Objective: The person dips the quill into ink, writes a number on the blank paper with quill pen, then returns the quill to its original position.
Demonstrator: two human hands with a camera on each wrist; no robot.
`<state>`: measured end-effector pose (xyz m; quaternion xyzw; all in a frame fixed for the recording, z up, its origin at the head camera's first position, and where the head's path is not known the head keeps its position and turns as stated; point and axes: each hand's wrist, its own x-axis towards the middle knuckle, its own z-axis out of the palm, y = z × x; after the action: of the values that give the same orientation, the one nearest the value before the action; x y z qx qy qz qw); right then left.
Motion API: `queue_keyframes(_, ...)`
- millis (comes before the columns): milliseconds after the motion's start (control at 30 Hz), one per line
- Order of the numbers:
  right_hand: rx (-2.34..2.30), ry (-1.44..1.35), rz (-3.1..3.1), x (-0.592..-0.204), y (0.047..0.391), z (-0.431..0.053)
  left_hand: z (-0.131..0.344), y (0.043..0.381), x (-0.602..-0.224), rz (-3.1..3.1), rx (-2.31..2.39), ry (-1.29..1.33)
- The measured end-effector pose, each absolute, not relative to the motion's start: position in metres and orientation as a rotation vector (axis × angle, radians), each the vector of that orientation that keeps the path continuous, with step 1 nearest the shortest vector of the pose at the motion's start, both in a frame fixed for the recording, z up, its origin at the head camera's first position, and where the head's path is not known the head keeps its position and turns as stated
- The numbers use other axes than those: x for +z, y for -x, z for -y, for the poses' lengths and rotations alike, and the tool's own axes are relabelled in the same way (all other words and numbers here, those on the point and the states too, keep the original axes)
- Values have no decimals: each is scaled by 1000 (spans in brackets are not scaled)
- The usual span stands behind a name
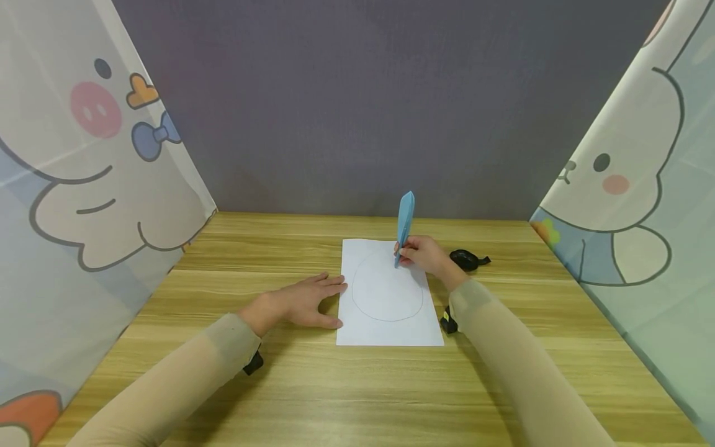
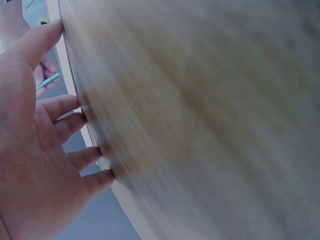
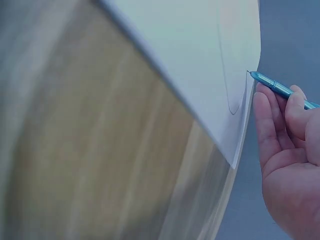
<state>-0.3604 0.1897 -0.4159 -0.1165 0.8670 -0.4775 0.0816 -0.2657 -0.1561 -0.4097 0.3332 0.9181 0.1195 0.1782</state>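
Observation:
A white sheet of paper (image 1: 385,335) lies on the wooden table, with a thin drawn curve on it, rounded at the bottom and unclosed at the top. My right hand (image 1: 421,253) pinches a blue pen (image 1: 405,220) between thumb and fingers. The pen has a broad, flat, feather-like top and stands nearly upright. In the right wrist view the tip of the pen (image 3: 267,81) meets the paper (image 3: 185,60) at the end of the line. My left hand (image 1: 304,302) has its fingers spread, fingertips resting at the sheet's left edge.
A black rounded object (image 1: 465,260) with a short tail lies right of my right hand. Small black devices show beneath the right sleeve (image 1: 449,321) and the left sleeve (image 1: 254,363). A dark grey panel (image 1: 368,112) stands behind the wooden table (image 1: 357,397), with cartoon-printed cloths at both sides.

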Motion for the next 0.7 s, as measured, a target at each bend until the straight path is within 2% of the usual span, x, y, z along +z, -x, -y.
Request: queue_keyframes(700, -1463, 356, -2575, -416, 365, -168, 156, 265, -410, -2597, 357, -959)
